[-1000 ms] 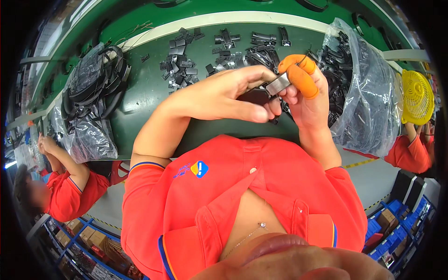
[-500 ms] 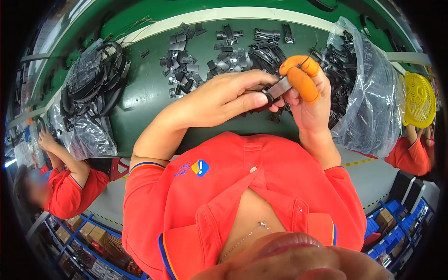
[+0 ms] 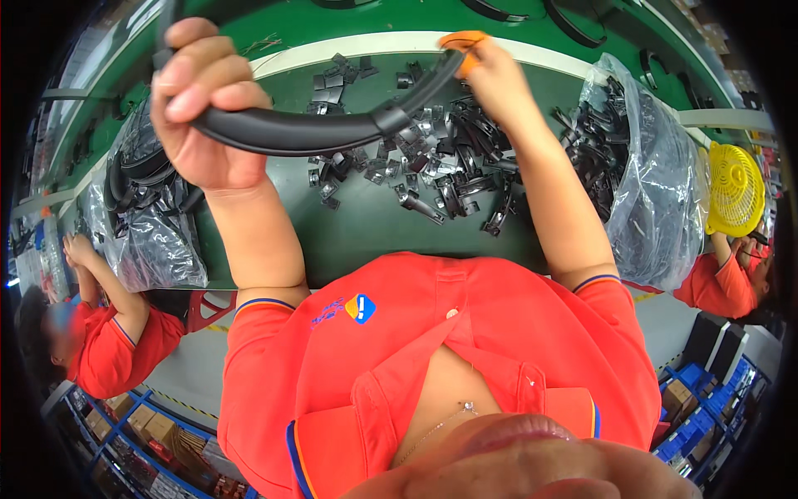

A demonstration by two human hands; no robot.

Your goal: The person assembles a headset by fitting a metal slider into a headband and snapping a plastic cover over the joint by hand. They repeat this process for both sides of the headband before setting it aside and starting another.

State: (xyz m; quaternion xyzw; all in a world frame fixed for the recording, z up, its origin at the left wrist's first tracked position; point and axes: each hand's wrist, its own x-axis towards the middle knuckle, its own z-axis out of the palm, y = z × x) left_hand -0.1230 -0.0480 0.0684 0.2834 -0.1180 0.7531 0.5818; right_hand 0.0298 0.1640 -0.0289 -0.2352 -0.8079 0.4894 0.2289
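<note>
A curved black padded band [image 3: 291, 133], like a headphone headband, is raised above the table and stretches between my two hands. My left hand [image 3: 208, 116] wraps its fingers round the band's left part. The far end lies at the closed fingers of my right hand [image 3: 497, 79], which wears orange finger covers; its fingertips are partly hidden. Below the band, small black and shiny plastic pieces [image 3: 416, 150] lie scattered on the green tabletop [image 3: 332, 241]. Curved black parts [image 3: 478, 137] are piled nearer my right forearm.
A clear plastic bag [image 3: 657, 183] of black parts stands at the right, and a yellow basket [image 3: 736, 187] is beyond it. More black bands lie on another plastic bag [image 3: 162, 249] at the left. A co-worker in red [image 3: 125, 341] sits at the left, another person [image 3: 719, 283] at the right.
My hands have moved apart, the left up and leftward, the right farther away and slightly left. The long black band now shows between them; before, they met over a small metallic strip and black piece.
</note>
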